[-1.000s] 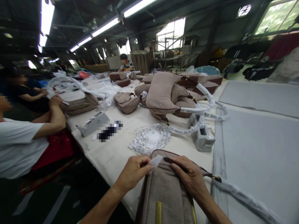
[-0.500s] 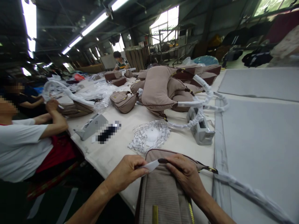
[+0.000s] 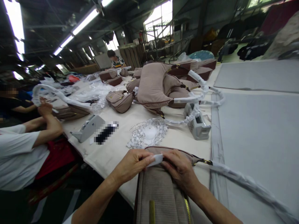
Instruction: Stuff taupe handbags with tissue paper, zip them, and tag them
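Note:
A taupe ribbed handbag [image 3: 160,189] with a gold zipper lies at the table's front edge. Above its top end, my left hand [image 3: 132,165] pinches a small white strip [image 3: 156,159] between thumb and fingers. My right hand [image 3: 181,169] is closed at the strip's other end, over the bag. The dark tab it was gripping is now hidden by strip and fingers. From the bag's right side a strap wrapped in white material [image 3: 240,174] runs off over the grey sheet.
Two grey tape dispensers [image 3: 197,124] [image 3: 90,126] flank a clear plastic bag of small white pieces [image 3: 148,132]. Beyond them is a heap of similar handbags [image 3: 153,82]. A co-worker in a white shirt [image 3: 20,149] handles a bag on the left. Large grey sheets [image 3: 257,133] cover the right side.
My hands have come closer together, and the white strip now covers the dark tab's visible end. The whole view has shifted slightly.

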{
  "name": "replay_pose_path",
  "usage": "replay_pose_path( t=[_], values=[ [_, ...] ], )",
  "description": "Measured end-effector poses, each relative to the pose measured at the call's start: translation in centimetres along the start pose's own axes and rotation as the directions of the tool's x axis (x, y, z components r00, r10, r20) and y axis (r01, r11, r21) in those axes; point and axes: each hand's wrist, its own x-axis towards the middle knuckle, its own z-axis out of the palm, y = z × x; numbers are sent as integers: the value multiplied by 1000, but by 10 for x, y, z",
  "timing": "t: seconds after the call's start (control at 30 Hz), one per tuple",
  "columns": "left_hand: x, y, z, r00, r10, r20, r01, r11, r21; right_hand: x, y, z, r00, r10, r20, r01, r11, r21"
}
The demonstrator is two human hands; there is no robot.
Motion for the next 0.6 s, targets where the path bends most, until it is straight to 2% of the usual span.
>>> replay_pose_path(
  t=[0.13,0.3,0.47,0.53,0.6],
  values=[
    [9,2,7,997,-76,-5,76,997,-25,1,1,-7,985,158,67,-167,973,156],
    [15,11,19,980,-181,-80,181,983,0,0,4,-11,973,178,148,-213,939,271],
    [24,17,32,974,-143,-178,140,990,-30,6,9,-6,951,296,92,-308,865,396],
    [29,17,34,972,-141,-187,134,990,-49,13,11,-6,924,355,143,-381,815,437],
    [35,17,32,978,-146,-152,136,988,-74,21,14,-7,895,381,233,-446,755,481]
  ],
)
